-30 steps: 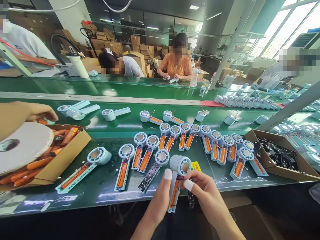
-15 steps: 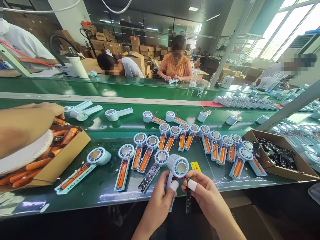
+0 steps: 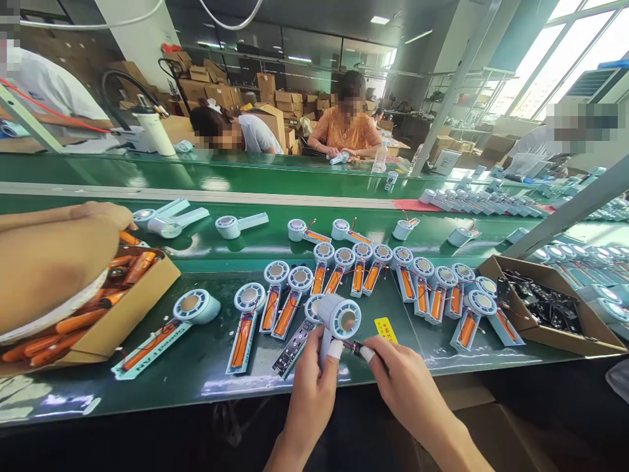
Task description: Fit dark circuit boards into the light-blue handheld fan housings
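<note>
My left hand (image 3: 313, 375) is closed around the handle of a pale blue handheld fan (image 3: 338, 314), its round head up and turned toward the right. Opposite it, my right hand (image 3: 410, 377) pinches a dark circuit board (image 3: 356, 347), of which only a short end shows; the rest is hidden by the fingers. Thin red wire runs between board and fan. White covers wrap both thumbs. Just behind my left hand lies another fan with a black board (image 3: 293, 347) along its handle. A yellow label (image 3: 386, 329) lies beyond my right hand.
Several fans with orange batteries (image 3: 240, 344) lie across the green bench. At left, a co-worker's arm (image 3: 54, 262) reaches over a carton (image 3: 142, 308) of orange batteries. A carton (image 3: 580, 337) of black boards stands at right. Fans sit on the conveyor (image 3: 275, 252) behind.
The fan in my left hand has moved slightly left and its head has turned right. The board in my right hand has swung from hanging down to pointing at the fan.
</note>
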Action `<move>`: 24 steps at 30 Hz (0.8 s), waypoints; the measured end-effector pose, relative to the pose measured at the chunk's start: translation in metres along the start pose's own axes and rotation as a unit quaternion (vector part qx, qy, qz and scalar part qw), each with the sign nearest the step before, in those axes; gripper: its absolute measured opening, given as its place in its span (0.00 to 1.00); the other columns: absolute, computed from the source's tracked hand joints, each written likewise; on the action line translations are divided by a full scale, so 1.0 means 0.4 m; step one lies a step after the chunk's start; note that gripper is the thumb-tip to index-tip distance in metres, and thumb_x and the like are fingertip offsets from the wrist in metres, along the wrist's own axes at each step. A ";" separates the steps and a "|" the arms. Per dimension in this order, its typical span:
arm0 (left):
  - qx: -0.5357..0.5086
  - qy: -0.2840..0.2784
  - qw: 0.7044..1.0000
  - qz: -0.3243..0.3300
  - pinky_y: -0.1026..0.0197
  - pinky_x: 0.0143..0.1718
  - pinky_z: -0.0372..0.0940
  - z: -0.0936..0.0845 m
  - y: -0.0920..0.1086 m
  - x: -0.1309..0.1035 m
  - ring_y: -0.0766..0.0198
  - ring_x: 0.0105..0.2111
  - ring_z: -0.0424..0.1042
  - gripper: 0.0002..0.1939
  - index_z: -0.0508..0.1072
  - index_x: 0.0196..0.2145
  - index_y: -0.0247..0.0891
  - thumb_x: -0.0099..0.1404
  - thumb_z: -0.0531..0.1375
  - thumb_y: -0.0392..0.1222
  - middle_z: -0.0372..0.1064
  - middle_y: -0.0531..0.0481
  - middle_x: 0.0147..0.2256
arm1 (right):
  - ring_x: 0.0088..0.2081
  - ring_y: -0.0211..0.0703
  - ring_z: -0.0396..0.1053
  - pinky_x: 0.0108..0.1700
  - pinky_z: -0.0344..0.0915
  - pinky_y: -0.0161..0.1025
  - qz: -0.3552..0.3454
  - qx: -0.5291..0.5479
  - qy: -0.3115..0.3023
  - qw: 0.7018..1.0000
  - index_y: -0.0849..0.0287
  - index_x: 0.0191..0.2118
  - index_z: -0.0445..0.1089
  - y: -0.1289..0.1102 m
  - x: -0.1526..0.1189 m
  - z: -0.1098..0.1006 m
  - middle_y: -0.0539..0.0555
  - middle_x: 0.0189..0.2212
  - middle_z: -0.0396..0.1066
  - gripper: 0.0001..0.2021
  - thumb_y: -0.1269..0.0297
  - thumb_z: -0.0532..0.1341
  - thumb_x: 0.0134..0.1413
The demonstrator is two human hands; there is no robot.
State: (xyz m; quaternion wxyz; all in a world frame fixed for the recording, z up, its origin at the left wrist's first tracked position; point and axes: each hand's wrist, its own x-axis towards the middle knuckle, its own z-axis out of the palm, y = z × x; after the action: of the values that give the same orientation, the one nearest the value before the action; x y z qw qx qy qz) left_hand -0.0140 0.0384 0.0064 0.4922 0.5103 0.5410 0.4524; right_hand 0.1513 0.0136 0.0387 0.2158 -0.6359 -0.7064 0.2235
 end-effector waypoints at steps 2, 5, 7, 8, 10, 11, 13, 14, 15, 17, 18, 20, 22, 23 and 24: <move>-0.002 -0.027 1.000 -0.016 0.59 0.36 0.67 -0.004 0.005 0.003 0.59 0.34 0.71 0.19 0.70 0.50 0.41 0.68 0.55 0.55 0.75 0.46 0.41 | 0.32 0.46 0.71 0.33 0.55 0.37 -0.033 -0.039 -0.084 0.995 0.55 0.40 0.71 -0.017 0.000 -0.034 0.53 0.31 0.75 0.12 0.64 0.50 0.67; -0.029 -0.056 0.997 -0.041 0.60 0.38 0.66 -0.006 0.019 0.005 0.57 0.37 0.72 0.18 0.69 0.47 0.41 0.66 0.56 0.54 0.74 0.46 0.42 | 0.28 0.43 0.67 0.31 0.53 0.35 -0.080 -0.012 -0.172 0.982 0.54 0.39 0.72 -0.041 0.004 -0.071 0.49 0.27 0.73 0.04 0.63 0.61 0.59; -0.071 -0.081 0.993 -0.056 0.61 0.37 0.65 -0.005 0.030 0.005 0.58 0.37 0.71 0.16 0.70 0.45 0.40 0.63 0.58 0.51 0.74 0.47 0.41 | 0.26 0.39 0.64 0.30 0.52 0.34 -0.097 0.051 -0.200 0.974 0.55 0.33 0.72 -0.049 0.009 -0.074 0.47 0.24 0.71 0.01 0.66 0.63 0.55; -0.100 -0.096 0.988 -0.067 0.62 0.35 0.65 -0.003 0.036 0.005 0.60 0.34 0.70 0.14 0.70 0.43 0.40 0.63 0.58 0.50 0.74 0.49 0.38 | 0.25 0.38 0.63 0.31 0.53 0.34 -0.093 0.099 -0.210 0.968 0.56 0.29 0.70 -0.049 0.012 -0.068 0.47 0.23 0.70 0.06 0.67 0.62 0.57; -0.158 -0.114 0.976 -0.096 0.64 0.31 0.62 0.002 0.043 0.002 0.64 0.29 0.66 0.11 0.71 0.39 0.40 0.62 0.58 0.47 0.71 0.52 0.32 | 0.23 0.36 0.62 0.30 0.54 0.33 -0.055 0.230 -0.223 0.946 0.57 0.24 0.65 -0.045 0.016 -0.042 0.46 0.20 0.68 0.14 0.62 0.59 0.62; -0.182 -0.113 0.970 -0.113 0.65 0.29 0.61 0.004 0.045 0.001 0.66 0.27 0.64 0.10 0.71 0.38 0.40 0.62 0.58 0.46 0.69 0.54 0.30 | 0.22 0.35 0.60 0.28 0.54 0.32 -0.025 0.303 -0.226 0.926 0.57 0.24 0.64 -0.043 0.016 -0.024 0.46 0.18 0.65 0.17 0.57 0.58 0.64; -0.218 -0.102 0.960 -0.144 0.66 0.26 0.58 0.008 0.042 -0.002 0.68 0.25 0.61 0.10 0.72 0.40 0.39 0.63 0.57 0.46 0.66 0.56 0.28 | 0.17 0.33 0.55 0.23 0.51 0.32 0.033 0.422 -0.210 0.881 0.56 0.26 0.63 -0.038 0.012 0.015 0.44 0.15 0.60 0.22 0.44 0.57 0.63; -0.233 -0.101 0.956 -0.151 0.66 0.26 0.58 0.009 0.037 -0.003 0.68 0.25 0.61 0.11 0.72 0.41 0.39 0.64 0.57 0.46 0.66 0.56 0.28 | 0.16 0.32 0.52 0.21 0.48 0.32 0.052 0.460 -0.190 0.866 0.56 0.27 0.62 -0.037 0.010 0.033 0.43 0.14 0.58 0.24 0.40 0.56 0.62; -0.246 -0.106 0.952 -0.150 0.66 0.26 0.58 0.010 0.031 -0.005 0.68 0.25 0.61 0.13 0.72 0.42 0.39 0.66 0.56 0.48 0.66 0.56 0.28 | 0.15 0.31 0.49 0.20 0.47 0.32 0.065 0.482 -0.164 0.858 0.56 0.26 0.61 -0.036 0.007 0.049 0.42 0.13 0.56 0.26 0.37 0.55 0.61; -0.265 -0.123 0.947 -0.134 0.65 0.28 0.60 0.010 0.018 -0.008 0.66 0.27 0.64 0.16 0.73 0.43 0.40 0.68 0.54 0.52 0.66 0.55 0.29 | 0.14 0.30 0.47 0.20 0.46 0.32 0.081 0.497 -0.113 0.856 0.56 0.24 0.59 -0.039 0.003 0.071 0.41 0.11 0.54 0.28 0.36 0.55 0.61; -0.269 -0.129 0.947 -0.123 0.64 0.31 0.61 0.010 0.012 -0.009 0.65 0.30 0.66 0.16 0.73 0.44 0.40 0.69 0.54 0.53 0.68 0.54 0.31 | 0.14 0.30 0.47 0.20 0.46 0.31 0.088 0.501 -0.092 0.856 0.56 0.23 0.58 -0.041 0.003 0.076 0.41 0.10 0.53 0.28 0.36 0.55 0.61; -0.263 -0.136 0.949 -0.112 0.62 0.38 0.65 0.009 0.004 -0.013 0.61 0.36 0.70 0.16 0.73 0.48 0.41 0.69 0.55 0.52 0.72 0.52 0.36 | 0.14 0.29 0.47 0.19 0.46 0.31 0.099 0.507 -0.068 0.854 0.55 0.22 0.56 -0.044 0.005 0.079 0.41 0.11 0.53 0.29 0.36 0.55 0.61; -0.244 -0.139 0.954 -0.105 0.59 0.45 0.66 0.009 0.005 -0.017 0.57 0.44 0.71 0.18 0.70 0.52 0.43 0.67 0.59 0.51 0.73 0.50 0.43 | 0.14 0.29 0.47 0.19 0.47 0.30 0.105 0.513 -0.059 0.850 0.55 0.22 0.55 -0.045 0.009 0.076 0.41 0.12 0.53 0.29 0.36 0.55 0.61; -0.231 -0.141 0.957 -0.102 0.57 0.48 0.65 0.010 0.007 -0.018 0.55 0.47 0.71 0.20 0.69 0.53 0.43 0.66 0.60 0.52 0.73 0.48 0.46 | 0.14 0.29 0.48 0.19 0.47 0.30 0.107 0.514 -0.059 0.849 0.55 0.23 0.55 -0.044 0.011 0.074 0.41 0.12 0.53 0.28 0.36 0.55 0.61; -0.215 -0.140 0.962 -0.096 0.56 0.50 0.65 0.011 0.010 -0.019 0.53 0.49 0.71 0.22 0.68 0.54 0.43 0.65 0.61 0.53 0.73 0.47 0.48 | 0.14 0.29 0.48 0.19 0.47 0.30 0.109 0.514 -0.060 0.849 0.56 0.23 0.56 -0.043 0.013 0.073 0.41 0.12 0.53 0.28 0.36 0.55 0.61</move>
State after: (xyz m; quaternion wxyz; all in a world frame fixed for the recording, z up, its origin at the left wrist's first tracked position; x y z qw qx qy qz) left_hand -0.0093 0.0308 0.0102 0.7024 0.3962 0.4034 0.4324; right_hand 0.1198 0.0159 0.0254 0.4430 -0.4927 -0.4286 0.6143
